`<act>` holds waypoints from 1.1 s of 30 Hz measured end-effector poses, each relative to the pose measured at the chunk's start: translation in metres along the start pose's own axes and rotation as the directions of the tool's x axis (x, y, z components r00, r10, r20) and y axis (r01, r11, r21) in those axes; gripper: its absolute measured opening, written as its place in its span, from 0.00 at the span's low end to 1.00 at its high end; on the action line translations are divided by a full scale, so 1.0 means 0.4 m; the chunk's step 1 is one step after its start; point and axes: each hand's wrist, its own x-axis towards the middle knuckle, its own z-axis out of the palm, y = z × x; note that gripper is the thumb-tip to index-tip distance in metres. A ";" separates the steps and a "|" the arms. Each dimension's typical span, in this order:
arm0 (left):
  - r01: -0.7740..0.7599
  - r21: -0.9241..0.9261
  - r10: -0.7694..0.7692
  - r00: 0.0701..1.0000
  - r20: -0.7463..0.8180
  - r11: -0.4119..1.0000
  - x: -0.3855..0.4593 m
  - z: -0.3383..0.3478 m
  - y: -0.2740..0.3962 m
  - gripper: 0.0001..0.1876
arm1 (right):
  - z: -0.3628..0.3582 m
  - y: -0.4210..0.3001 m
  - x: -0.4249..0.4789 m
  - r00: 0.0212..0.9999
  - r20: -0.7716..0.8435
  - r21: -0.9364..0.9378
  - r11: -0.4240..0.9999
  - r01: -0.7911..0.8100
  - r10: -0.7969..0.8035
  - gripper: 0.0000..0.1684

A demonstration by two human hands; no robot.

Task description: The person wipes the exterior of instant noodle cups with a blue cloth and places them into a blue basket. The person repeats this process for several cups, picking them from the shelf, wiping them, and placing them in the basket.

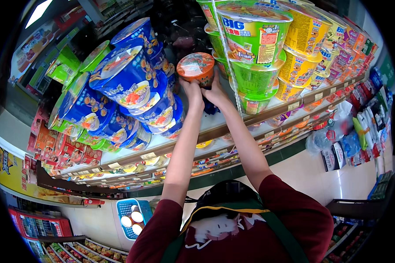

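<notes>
An orange instant-noodle cup (196, 65) with a printed lid is held between both my hands, above the top shelf (214, 126). My left hand (191, 90) grips its near left side. Around its right side and base curls my right hand (216, 90). Below the cup, a dark blue item (211, 109) is partly hidden by my wrists. Stacked blue noodle tubs (125, 79) stand just left of my hands. Stacked green noodle tubs (255, 39) rise on the right, behind a thin white cord (226, 49).
Yellow noodle tubs (302, 33) continue the row rightward; red noodle packs (74, 149) stand at the left end. Lower shelves hold more packaged goods. On the floor behind me is a blue plastic basket (144, 208) containing several white-lidded cups. Large bottles (322, 139) stand at the right.
</notes>
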 end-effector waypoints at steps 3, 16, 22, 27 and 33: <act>0.120 -0.219 -0.113 0.993 0.044 0.968 0.018 -0.009 0.014 0.28 | -0.005 -0.012 -0.010 1.000 0.000 -0.064 0.998 -0.012 0.012 0.70; -0.064 0.093 0.053 0.992 0.116 0.994 -0.011 -0.044 -0.025 0.42 | -0.054 -0.043 -0.068 0.992 0.120 -0.084 0.995 0.047 -0.036 0.69; -0.148 0.227 0.102 0.974 0.204 0.962 -0.152 -0.042 0.082 0.44 | -0.088 -0.079 -0.194 0.970 0.005 -0.037 0.970 0.242 -0.242 0.68; -0.110 0.343 -0.050 0.903 0.427 0.933 -0.261 -0.097 0.220 0.48 | -0.099 -0.051 -0.275 0.985 0.025 0.063 0.984 0.169 -0.171 0.64; 0.015 0.227 -0.139 0.830 0.540 0.974 -0.382 -0.156 0.324 0.52 | -0.103 -0.059 -0.366 0.940 -0.049 0.138 0.930 0.342 -0.338 0.62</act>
